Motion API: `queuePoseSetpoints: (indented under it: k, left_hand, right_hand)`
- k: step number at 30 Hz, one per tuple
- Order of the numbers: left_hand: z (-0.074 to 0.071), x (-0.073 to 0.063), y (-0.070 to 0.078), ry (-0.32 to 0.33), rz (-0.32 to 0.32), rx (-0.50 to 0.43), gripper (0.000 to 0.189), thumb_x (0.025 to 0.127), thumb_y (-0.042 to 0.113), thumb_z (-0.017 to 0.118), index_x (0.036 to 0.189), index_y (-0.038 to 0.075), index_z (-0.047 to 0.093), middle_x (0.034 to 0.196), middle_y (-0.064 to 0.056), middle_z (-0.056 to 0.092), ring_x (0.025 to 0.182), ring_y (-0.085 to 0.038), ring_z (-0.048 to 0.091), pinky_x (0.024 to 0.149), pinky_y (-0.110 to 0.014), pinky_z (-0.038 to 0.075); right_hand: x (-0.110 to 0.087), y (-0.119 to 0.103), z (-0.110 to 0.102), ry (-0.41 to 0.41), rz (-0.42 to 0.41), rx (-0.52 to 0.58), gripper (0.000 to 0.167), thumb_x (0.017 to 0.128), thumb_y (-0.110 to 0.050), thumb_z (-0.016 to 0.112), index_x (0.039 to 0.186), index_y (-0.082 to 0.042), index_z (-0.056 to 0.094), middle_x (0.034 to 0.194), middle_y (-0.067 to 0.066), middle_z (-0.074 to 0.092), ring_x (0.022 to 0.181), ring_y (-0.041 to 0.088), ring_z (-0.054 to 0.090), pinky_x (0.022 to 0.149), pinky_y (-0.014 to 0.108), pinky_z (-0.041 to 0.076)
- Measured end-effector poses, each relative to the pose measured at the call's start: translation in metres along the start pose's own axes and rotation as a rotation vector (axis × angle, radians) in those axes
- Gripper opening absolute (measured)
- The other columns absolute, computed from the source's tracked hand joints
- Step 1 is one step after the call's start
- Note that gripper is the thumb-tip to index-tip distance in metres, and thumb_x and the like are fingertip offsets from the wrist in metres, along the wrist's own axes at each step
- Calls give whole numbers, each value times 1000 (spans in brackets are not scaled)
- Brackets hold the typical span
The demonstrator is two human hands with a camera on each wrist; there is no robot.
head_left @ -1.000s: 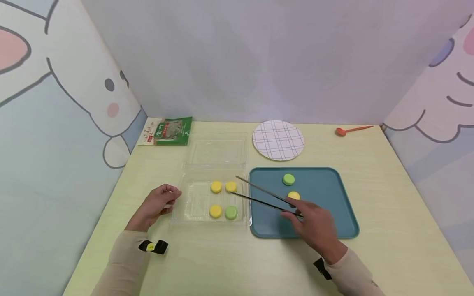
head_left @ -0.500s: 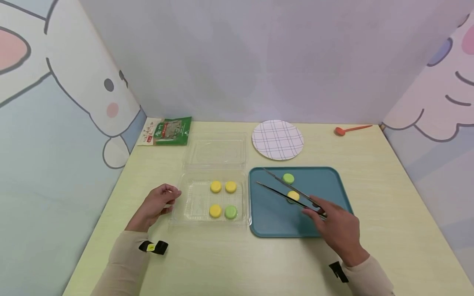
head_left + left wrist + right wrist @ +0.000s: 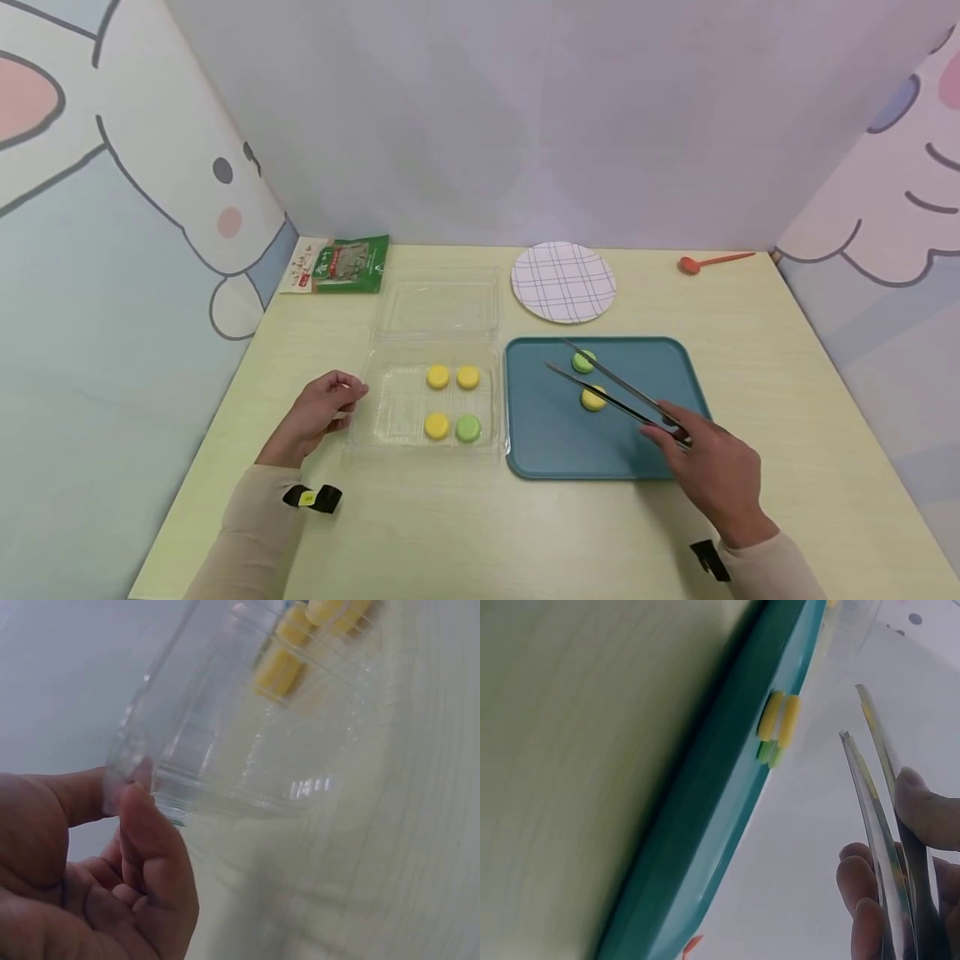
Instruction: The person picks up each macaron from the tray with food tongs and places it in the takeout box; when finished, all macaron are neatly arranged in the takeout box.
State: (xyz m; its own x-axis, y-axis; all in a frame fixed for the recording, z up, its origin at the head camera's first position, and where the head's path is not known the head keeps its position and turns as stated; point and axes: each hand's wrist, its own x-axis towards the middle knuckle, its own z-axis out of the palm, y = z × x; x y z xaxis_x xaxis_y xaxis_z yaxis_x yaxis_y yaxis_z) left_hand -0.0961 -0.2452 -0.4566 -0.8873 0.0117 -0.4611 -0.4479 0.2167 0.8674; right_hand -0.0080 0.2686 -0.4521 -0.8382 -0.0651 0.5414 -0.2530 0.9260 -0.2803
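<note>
Two beige fabric sleeves (image 3: 247, 525) with black wrist straps (image 3: 313, 498) enter over the pale yellow wood-grain table (image 3: 450, 533). The right hand (image 3: 716, 475) grips a pair of slender silver metal tongs (image 3: 916, 877) between thumb and fingers, the toothed tips apart. The tongs hang above the teal rectangular tray with rounded corners (image 3: 547, 454); in the right wrist view they are clear of its contents. The left hand (image 3: 318, 417), at the opposite side, pinches the left rim of a clear plastic hinged container (image 3: 397, 408) between its fingers. In the right half of the container's base, the near row comprises a round yellow macaron-like piece (image 3: 437, 427) and a round green one (image 3: 468, 429); the far row comprises two further yellow pieces (image 3: 438, 377). On the tray lie a yellow piece (image 3: 591, 402) and, beyond it, a green piece (image 3: 581, 365), both partly crossed by the tongs in the head view. Farther back are the container's open clear lid (image 3: 442, 304), a round white plate with blue checks (image 3: 562, 283), a flat green-and-white packet (image 3: 348, 262) at left and a red long-handled spoon (image 3: 690, 265) at right. A plain pale grey wall (image 3: 480, 125) stands behind.
</note>
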Motion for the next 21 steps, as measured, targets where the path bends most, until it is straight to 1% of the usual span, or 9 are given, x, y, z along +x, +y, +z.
queuePoseSetpoints:
  k: [2, 4, 9, 11, 15, 17, 18, 21]
  left_hand:
    - [0, 0, 1, -7, 4, 7, 23, 100, 25, 66, 105, 6, 54, 79, -1, 52, 67, -12, 51, 60, -25, 48]
    - [0, 0, 1, 3, -5, 7, 23, 100, 25, 67, 105, 7, 54, 79, -1, 52, 67, -12, 51, 60, -25, 48]
    - [-1, 1, 1, 7, -8, 8, 22, 100, 23, 66, 105, 6, 53, 79, -2, 52, 67, -13, 51, 60, -26, 48]
    - [-1, 2, 2, 3, -2, 6, 22, 100, 23, 66, 105, 6, 53, 79, -2, 51, 67, -13, 51, 61, -26, 48]
    - [-1, 3, 2, -12, 4, 3, 23, 100, 25, 66, 104, 7, 54, 79, -1, 52, 69, -13, 51, 61, -26, 49]
    - [-1, 3, 2, -11, -3, 1, 23, 100, 25, 66, 105, 7, 54, 80, -2, 52, 69, -13, 51, 62, -26, 49]
    - [-1, 3, 1, -7, -10, -3, 22, 100, 25, 66, 105, 7, 54, 80, -2, 52, 70, -13, 51, 61, -26, 49]
    - [-2, 2, 0, 0, -20, 2, 22, 100, 25, 65, 106, 7, 54, 80, -2, 51, 70, -13, 51, 62, -25, 49]
  right_hand:
    - [-3, 2, -1, -2, 14, 2, 82, 90, -79, 39, 112, -9, 75, 76, 9, 72, 56, 22, 63, 37, 25, 26]
    - [-7, 4, -3, -3, 26, -1, 82, 90, -79, 38, 112, -10, 75, 75, 8, 71, 55, 22, 62, 37, 26, 25]
    - [-16, 6, -6, 2, 38, -19, 83, 90, -80, 35, 112, -11, 75, 72, 6, 70, 52, 22, 59, 37, 26, 24]
    - [-20, 7, -8, -6, 41, -24, 78, 91, -78, 41, 112, -12, 75, 73, 6, 70, 54, 22, 60, 37, 26, 24]
    - [-30, 11, -15, -34, 84, -44, 58, 87, -64, 66, 113, -13, 75, 74, 5, 71, 56, 22, 62, 38, 26, 24]
    - [-35, 14, -19, -42, 105, -54, 53, 85, -58, 73, 113, -13, 76, 73, 3, 71, 55, 20, 60, 38, 25, 23]
    - [-38, 15, -20, -42, 113, -57, 52, 85, -58, 73, 113, -14, 76, 73, 2, 70, 53, 19, 59, 38, 25, 22]
    - [-44, 17, -23, -33, 102, -60, 57, 87, -64, 66, 112, -13, 76, 72, 2, 70, 52, 17, 58, 37, 24, 22]
